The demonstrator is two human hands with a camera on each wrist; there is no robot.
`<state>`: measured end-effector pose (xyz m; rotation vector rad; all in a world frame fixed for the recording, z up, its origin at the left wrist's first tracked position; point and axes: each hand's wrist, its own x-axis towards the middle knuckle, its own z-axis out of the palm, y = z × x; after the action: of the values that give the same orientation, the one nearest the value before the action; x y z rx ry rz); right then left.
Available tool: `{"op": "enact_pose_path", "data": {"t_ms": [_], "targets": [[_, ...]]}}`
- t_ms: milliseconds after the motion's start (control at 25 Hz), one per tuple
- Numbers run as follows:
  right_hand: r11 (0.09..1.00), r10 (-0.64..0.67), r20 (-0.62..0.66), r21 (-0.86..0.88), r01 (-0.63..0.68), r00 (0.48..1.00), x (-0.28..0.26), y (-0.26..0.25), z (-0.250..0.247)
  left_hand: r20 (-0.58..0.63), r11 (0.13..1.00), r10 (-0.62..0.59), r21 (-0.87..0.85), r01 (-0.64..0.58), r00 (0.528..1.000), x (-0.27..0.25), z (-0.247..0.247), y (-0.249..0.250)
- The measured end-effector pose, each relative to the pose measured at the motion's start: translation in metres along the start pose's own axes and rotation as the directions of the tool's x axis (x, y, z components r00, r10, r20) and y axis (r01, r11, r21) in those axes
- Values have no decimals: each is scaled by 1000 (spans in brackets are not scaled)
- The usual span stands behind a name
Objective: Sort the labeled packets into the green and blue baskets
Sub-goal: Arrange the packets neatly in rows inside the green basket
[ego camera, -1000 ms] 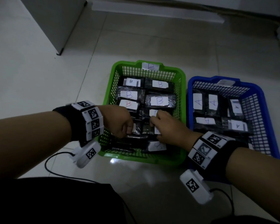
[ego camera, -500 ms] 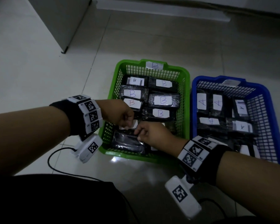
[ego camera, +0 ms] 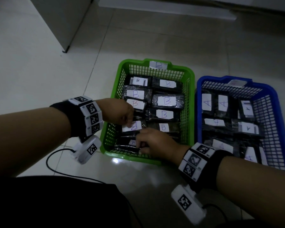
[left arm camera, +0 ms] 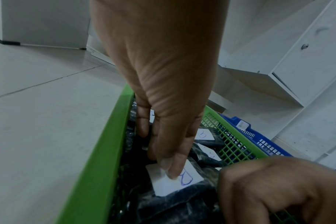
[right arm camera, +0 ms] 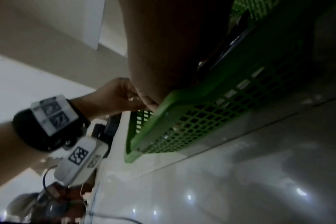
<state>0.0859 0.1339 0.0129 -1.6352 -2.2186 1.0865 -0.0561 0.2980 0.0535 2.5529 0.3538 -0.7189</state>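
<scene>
Black and glossy, the packet [ego camera: 135, 128] under the left hand [ego camera: 118, 112] lay near the front-left of the green basket [ego camera: 190, 102], its long axis running roughly left to right across the basket and its white label showing a blue B turned sideways in the head view. The left fingers [left arm camera: 173, 165] were curled down onto that label, thumb tip pressing its edge, the others tucked at the packet's far side. Just nearer the front wall lay another packet [ego camera: 130, 145], and the right hand [ego camera: 156, 143] bent its fingers over it; whether they gripped it could not be told. More B packets filled the basket behind. The blue basket [ego camera: 273, 102], just beside on the right, held packets marked A, both baskets standing on the pale tiled floor [ego camera: 39, 71].
</scene>
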Motion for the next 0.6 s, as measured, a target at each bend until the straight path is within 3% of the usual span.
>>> {"op": "enact_pose_path", "data": {"t_ms": [120, 480, 600], "targets": [[996, 49, 73, 65, -54, 996, 7, 1, -10, -32, 999, 19, -33, -20, 999, -2, 2, -5], [977, 146, 107, -169, -127, 983, 18, -16, -9, -28, 999, 8, -40, -9, 1000, -5, 5, -8], [958, 72, 63, -282, -52, 995, 18, -19, -5, -36, 999, 7, -52, -9, 999, -4, 6, -9]]}}
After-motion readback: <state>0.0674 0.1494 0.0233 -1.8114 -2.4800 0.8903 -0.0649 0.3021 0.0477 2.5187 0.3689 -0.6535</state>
